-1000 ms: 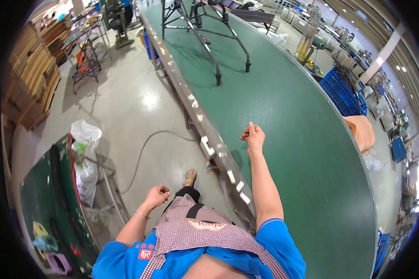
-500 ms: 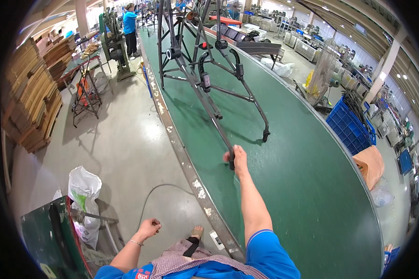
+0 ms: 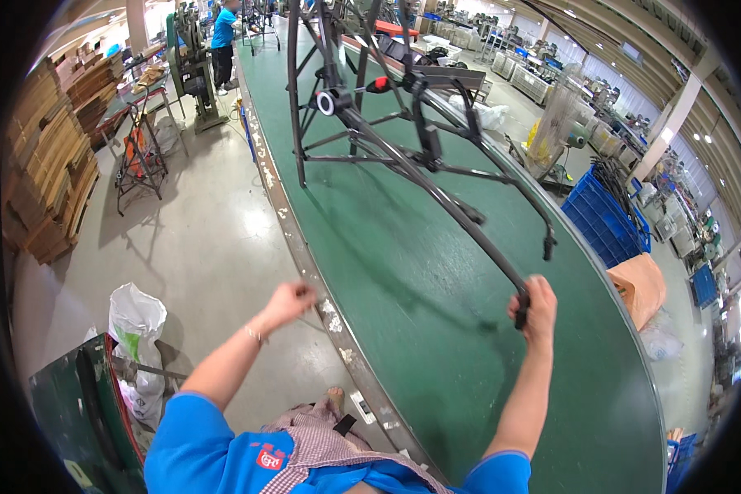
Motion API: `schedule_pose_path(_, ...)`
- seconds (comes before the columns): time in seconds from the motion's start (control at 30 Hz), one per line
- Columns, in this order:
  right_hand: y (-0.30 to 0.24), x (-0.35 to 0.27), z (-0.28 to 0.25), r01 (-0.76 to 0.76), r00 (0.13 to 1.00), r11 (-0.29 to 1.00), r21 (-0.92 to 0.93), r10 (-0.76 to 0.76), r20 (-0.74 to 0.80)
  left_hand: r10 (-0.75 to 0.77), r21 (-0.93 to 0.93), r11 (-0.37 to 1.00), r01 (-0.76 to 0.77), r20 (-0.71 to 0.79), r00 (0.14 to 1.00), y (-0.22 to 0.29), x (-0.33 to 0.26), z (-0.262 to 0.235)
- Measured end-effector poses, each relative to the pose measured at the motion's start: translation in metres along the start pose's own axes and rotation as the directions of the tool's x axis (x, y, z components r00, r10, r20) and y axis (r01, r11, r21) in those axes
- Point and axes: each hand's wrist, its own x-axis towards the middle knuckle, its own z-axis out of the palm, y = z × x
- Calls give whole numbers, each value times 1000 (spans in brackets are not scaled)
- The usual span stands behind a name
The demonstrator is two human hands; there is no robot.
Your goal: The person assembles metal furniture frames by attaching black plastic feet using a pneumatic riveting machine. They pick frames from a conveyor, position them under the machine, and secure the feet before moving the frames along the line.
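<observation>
We stand at the near end of a long green-topped worktable [image 3: 584, 387], its worn metal edge running away from us on the left. Above and across its far part is a black tubular metal frame [image 3: 429, 148], ahead of us and cut off by the top of the view. From our right hand [image 3: 539, 311], the bulk of it lies forward and to the left. Its gripped leg [image 3: 494, 253] gives the clearest long axis, slanting from the hand up and leftward, away from us. Beyond that leg, a second one bends down toward a free end just forward of the right hand.

The right hand is the nearer of our two, closed around the low end of the leg; a shadow well below suggests that this end is held off the tabletop. Our left hand [image 3: 290, 303] is at the table's left edge, well apart from the frame, with nothing visible in it; blur hides whether its fingers are apart or together. Smaller still, a pale-ringed joint [image 3: 326, 102] sits at the gripped leg's upper end, and a red piece [image 3: 379, 84] shows just beyond it.
</observation>
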Motion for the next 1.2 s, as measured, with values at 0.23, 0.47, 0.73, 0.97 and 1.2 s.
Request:
schedule_pose_path(0.23, -70, -246, -166, 102, 890, 981, -166, -164, -425, 488, 144, 838, -526, -628, 606, 160, 72, -27)
schedule_pose_path(0.47, -190, -544, -242, -96, 533, 868, -487, -369, -761, 694, -313, 598, -738, -258, 672, 320, -28, 122)
schedule_pose_path(0.73, -391, -759, -208, -300, 385, 616, -728, -620, -683, 567, -925, 359, -123, 111, 816, 323, -174, 352)
schedule_pose_path(0.97, -171, -849, -182, -128, 6, 911, -391, -394, -919, 625, -791, 541, 288, 606, 491, 321, -163, 392)
schedule_pose_path(1.2, -38, -879, -121, 253, -237, 952, -176, -115, -965, 792, -830, 525, 188, 557, 250, 391, -164, 434)
